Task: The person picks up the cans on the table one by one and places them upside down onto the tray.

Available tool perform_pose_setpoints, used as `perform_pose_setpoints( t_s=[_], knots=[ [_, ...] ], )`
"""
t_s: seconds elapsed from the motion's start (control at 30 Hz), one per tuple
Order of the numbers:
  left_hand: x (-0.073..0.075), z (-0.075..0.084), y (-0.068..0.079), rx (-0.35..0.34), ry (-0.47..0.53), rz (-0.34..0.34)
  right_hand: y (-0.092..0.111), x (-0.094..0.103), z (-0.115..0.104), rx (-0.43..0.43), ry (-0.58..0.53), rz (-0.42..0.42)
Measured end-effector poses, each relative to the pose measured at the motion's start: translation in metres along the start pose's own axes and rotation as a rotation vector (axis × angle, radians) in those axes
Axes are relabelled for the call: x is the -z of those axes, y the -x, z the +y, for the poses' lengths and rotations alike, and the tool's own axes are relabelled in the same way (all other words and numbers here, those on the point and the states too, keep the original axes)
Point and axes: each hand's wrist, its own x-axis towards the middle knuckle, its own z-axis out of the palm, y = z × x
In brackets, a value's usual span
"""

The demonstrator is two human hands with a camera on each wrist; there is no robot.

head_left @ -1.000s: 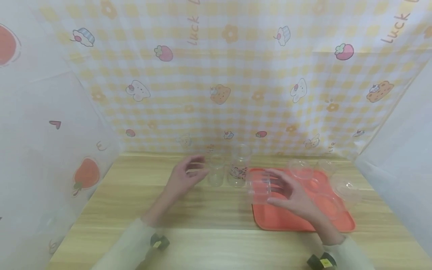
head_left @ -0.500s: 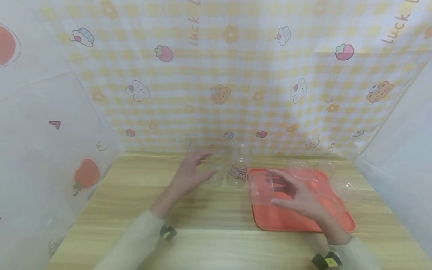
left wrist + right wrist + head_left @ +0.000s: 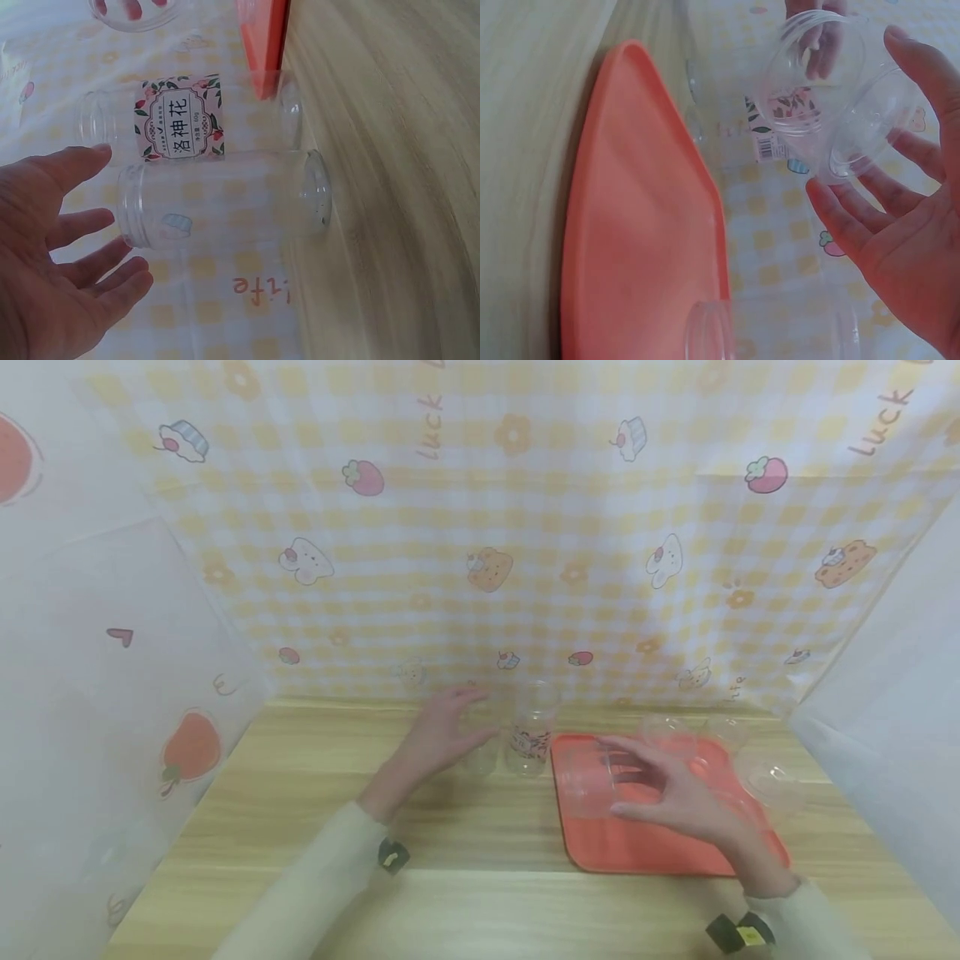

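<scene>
My right hand (image 3: 671, 797) grips a clear plastic jar (image 3: 587, 785) around its base end, holding it on its side above the tray. In the right wrist view its threaded mouth faces away from the palm. My left hand (image 3: 442, 731) is by a plain clear jar (image 3: 232, 199) that stands upright on the table. Its thumb and fingers are spread about that jar's threaded neck, fingertips right at the rim. Beside it stands a second clear jar with a pink floral label (image 3: 180, 116), also upright, close against the plain one in the left wrist view.
A red-orange tray (image 3: 600, 852) lies on the wooden table (image 3: 315, 743) at the right. Several clear containers, including a round one (image 3: 667, 735) and another (image 3: 772, 777), stand along its back and right side. A yellow checked cloth (image 3: 480, 527) hangs behind.
My left hand has moved right and away from me to the plain jar's neck. My right hand has shifted a little to the right with its jar.
</scene>
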Motion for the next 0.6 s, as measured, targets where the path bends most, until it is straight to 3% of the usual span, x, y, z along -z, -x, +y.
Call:
perform_pose_setpoints(
  t_s=[0.6],
  knots=[
    [-0.009, 0.005, -0.013, 0.018, -0.139, -0.057, 0.003, 0.003, -0.007, 0.01, 0.087, -0.013]
  ],
)
